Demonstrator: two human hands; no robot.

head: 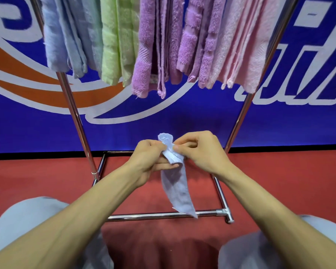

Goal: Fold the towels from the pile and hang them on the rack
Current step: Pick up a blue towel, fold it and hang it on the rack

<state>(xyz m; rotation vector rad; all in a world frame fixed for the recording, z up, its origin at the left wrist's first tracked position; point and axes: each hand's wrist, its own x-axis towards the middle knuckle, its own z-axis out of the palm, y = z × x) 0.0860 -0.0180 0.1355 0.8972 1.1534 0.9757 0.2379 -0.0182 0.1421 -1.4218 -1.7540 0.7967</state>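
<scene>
Both hands raised mid-frame, above red floor point(47, 177). Left hand point(147, 162) and right hand point(202, 152) almost touching, each pinched shut on top edge of one small pale lavender towel point(175, 183). Upper corner bunched and poking up between the thumbs; remainder hung loose and narrow, lower tip overlapping near base bar of chrome rack point(163, 215) in view. Rack uprights splayed left and right. Already draped across top: light blue towels point(66, 35) at left, then green towels point(116, 39), purple towels point(167, 47), pink towels point(241, 47) at right. Behind: blue banner point(182, 117) with white and orange graphics. Grey-clad knees at bottom corners.
</scene>
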